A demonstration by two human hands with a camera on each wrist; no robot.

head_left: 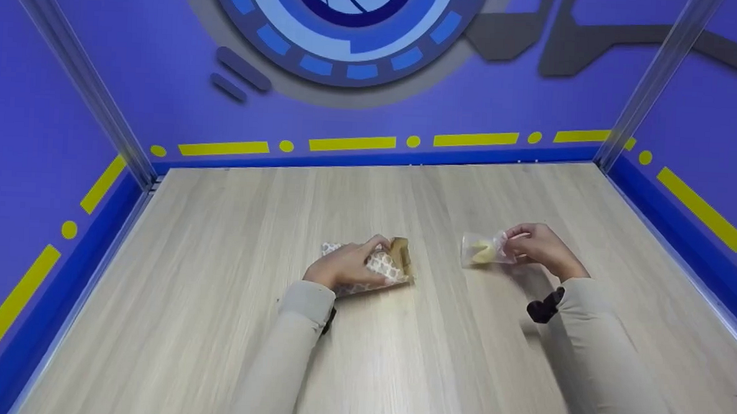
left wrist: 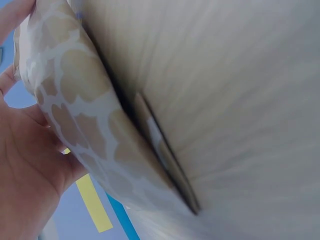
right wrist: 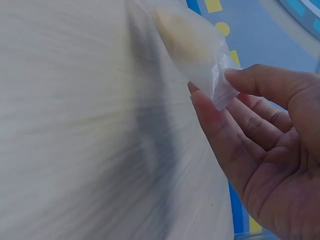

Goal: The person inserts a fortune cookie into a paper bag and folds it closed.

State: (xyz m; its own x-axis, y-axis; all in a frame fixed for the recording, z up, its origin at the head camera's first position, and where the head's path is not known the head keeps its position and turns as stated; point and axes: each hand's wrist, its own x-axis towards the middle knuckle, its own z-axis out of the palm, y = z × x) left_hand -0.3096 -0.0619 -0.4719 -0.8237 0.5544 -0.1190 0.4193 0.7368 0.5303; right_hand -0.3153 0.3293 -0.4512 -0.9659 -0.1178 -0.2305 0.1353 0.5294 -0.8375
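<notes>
A paper bag [head_left: 386, 267] with a white and tan giraffe-like print lies on the table, its brown mouth facing right. My left hand [head_left: 348, 263] grips it from above, thumb and fingers on either side. In the left wrist view the printed bag [left wrist: 82, 100] fills the left part, with the palm beside it. To the right, my right hand [head_left: 542, 247] pinches the end of a clear plastic packet [head_left: 468, 252] with something pale yellow inside. The right wrist view shows the packet's crimped edge [right wrist: 220, 92] between thumb and fingers; what the yellow content is cannot be made out.
The wood-grain table [head_left: 185, 273] spreads around both hands. Blue-purple panels [head_left: 131, 84] with yellow dashes enclose it at the back and both sides, joined by metal corner posts [head_left: 654, 76]. A dark device [head_left: 544, 306] sits at the right wrist.
</notes>
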